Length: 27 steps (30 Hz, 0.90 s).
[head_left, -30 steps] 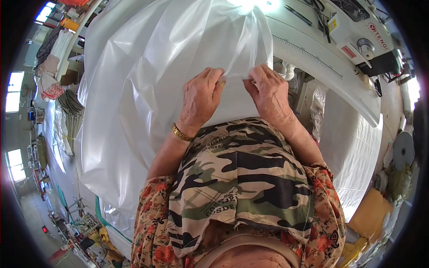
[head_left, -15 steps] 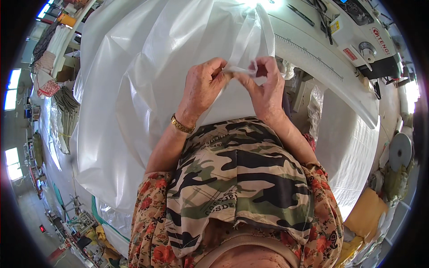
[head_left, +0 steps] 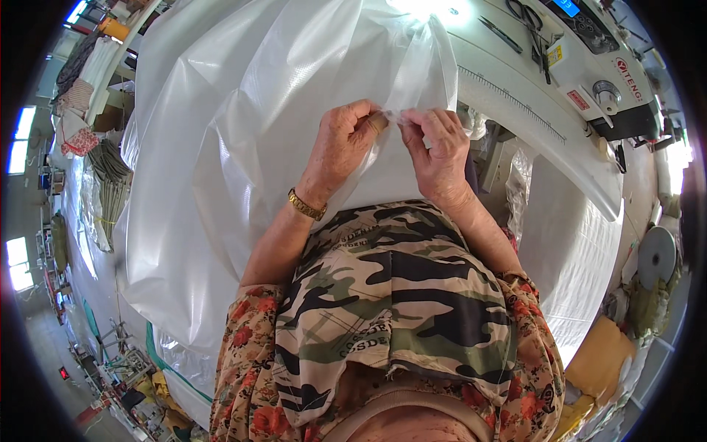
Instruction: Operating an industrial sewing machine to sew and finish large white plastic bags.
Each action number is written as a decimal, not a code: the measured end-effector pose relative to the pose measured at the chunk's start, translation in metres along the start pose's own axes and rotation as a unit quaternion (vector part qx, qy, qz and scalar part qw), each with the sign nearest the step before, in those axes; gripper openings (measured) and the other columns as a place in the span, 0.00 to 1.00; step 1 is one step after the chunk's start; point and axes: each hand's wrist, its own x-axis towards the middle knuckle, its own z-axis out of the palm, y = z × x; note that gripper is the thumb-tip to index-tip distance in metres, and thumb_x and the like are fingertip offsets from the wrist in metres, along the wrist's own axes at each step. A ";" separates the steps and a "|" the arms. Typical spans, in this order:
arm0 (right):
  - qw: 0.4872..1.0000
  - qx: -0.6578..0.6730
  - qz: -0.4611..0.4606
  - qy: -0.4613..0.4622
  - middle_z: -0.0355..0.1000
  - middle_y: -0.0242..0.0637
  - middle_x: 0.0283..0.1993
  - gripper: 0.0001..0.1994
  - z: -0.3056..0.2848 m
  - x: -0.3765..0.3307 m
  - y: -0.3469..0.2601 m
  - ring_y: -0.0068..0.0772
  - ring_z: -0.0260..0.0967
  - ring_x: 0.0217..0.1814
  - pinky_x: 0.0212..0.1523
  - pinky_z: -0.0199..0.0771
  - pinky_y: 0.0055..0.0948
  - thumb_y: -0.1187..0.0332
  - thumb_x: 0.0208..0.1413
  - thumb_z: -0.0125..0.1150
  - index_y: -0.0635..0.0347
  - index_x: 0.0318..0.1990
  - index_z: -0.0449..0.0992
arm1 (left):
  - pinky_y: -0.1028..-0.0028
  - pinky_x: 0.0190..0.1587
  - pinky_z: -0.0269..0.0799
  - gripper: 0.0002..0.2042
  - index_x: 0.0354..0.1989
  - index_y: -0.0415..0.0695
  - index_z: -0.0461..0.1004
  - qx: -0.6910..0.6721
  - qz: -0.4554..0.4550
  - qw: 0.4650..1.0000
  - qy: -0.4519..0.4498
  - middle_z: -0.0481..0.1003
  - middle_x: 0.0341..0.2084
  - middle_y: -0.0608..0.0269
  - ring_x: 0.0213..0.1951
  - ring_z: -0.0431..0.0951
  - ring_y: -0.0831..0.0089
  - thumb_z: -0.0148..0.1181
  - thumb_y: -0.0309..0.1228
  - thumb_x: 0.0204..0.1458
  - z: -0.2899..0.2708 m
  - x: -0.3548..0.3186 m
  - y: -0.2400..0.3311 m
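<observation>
A large sheet of glossy white plastic (head_left: pixel 243 147) spreads in folds over the table and down its front. My left hand (head_left: pixel 345 144), with a gold band at the wrist, pinches the sheet's edge between thumb and fingers. Close to it, on the right, my right hand (head_left: pixel 436 144) is closed on the same edge. The fingertips are a small gap apart, with a gathered bit of the white plastic between them. From there a folded strip of the sheet runs away toward the bright lamp (head_left: pixel 420 9) at the top.
At the right stands a white sewing machine (head_left: pixel 596 81) on a table with a ruler scale (head_left: pixel 515 103). Tweezers (head_left: pixel 501 34) and black scissors (head_left: pixel 524 15) lie behind it. More white sheeting (head_left: pixel 567 243) hangs at the right, near a grey reel (head_left: pixel 658 258). Folded cloth (head_left: pixel 110 177) is stacked at the left.
My right hand has turned over and its fingers have come down toward the left hand on the sheet's edge. The loose curl of plastic between them is now pinched in.
</observation>
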 end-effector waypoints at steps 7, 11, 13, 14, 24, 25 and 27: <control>0.998 -0.006 -0.056 0.000 0.68 0.35 0.26 0.12 0.007 -0.005 0.001 0.38 0.68 0.29 0.38 0.65 0.34 0.80 0.44 0.63 0.61 0.39 0.75 | 0.81 0.26 0.65 0.06 0.29 0.33 0.76 -0.072 -0.061 0.995 0.028 0.72 0.18 0.70 0.24 0.67 0.87 0.60 0.25 0.53 0.006 -0.002 0.001; 0.999 -0.005 -0.050 -0.012 0.69 0.34 0.26 0.13 0.008 -0.009 0.002 0.38 0.68 0.29 0.38 0.65 0.33 0.80 0.44 0.62 0.61 0.40 0.74 | 0.81 0.27 0.65 0.06 0.30 0.34 0.77 -0.097 -0.089 0.991 0.005 0.74 0.19 0.69 0.24 0.68 0.86 0.60 0.25 0.52 0.005 -0.001 -0.001; 0.999 0.004 -0.034 -0.012 0.69 0.35 0.26 0.14 0.009 -0.011 0.002 0.38 0.69 0.30 0.38 0.66 0.33 0.81 0.44 0.62 0.61 0.41 0.74 | 0.81 0.28 0.66 0.06 0.30 0.34 0.78 -0.115 -0.097 0.989 -0.005 0.74 0.19 0.70 0.25 0.68 0.86 0.60 0.25 0.52 0.005 -0.001 -0.002; 0.999 0.005 -0.040 -0.009 0.69 0.35 0.26 0.14 0.010 -0.012 0.002 0.38 0.69 0.30 0.38 0.66 0.33 0.81 0.44 0.62 0.61 0.41 0.74 | 0.81 0.29 0.66 0.05 0.31 0.34 0.78 -0.135 -0.098 0.986 -0.014 0.74 0.20 0.70 0.25 0.69 0.86 0.59 0.24 0.52 0.005 -0.001 -0.002; 0.996 -0.045 -0.062 -0.040 0.72 0.37 0.34 0.15 0.008 -0.020 -0.005 0.40 0.70 0.36 0.44 0.67 0.37 0.79 0.44 0.62 0.62 0.43 0.74 | 0.83 0.32 0.66 0.10 0.35 0.38 0.77 -0.195 -0.159 0.965 -0.079 0.74 0.23 0.71 0.28 0.71 0.86 0.54 0.32 0.58 -0.006 -0.003 0.002; 0.994 -0.057 -0.077 -0.043 0.72 0.37 0.36 0.16 0.008 -0.021 -0.006 0.40 0.70 0.37 0.44 0.67 0.37 0.79 0.44 0.62 0.62 0.45 0.74 | 0.84 0.30 0.65 0.10 0.34 0.38 0.77 -0.245 -0.150 0.956 -0.066 0.73 0.22 0.72 0.27 0.70 0.87 0.55 0.33 0.58 -0.004 -0.003 0.003; 0.993 -0.064 -0.082 -0.064 0.72 0.38 0.38 0.17 0.004 -0.024 -0.007 0.39 0.70 0.39 0.46 0.68 0.37 0.79 0.44 0.61 0.62 0.46 0.74 | 0.84 0.28 0.63 0.11 0.33 0.39 0.77 -0.295 -0.143 0.943 -0.054 0.72 0.21 0.74 0.25 0.68 0.89 0.55 0.34 0.57 -0.001 -0.003 0.005</control>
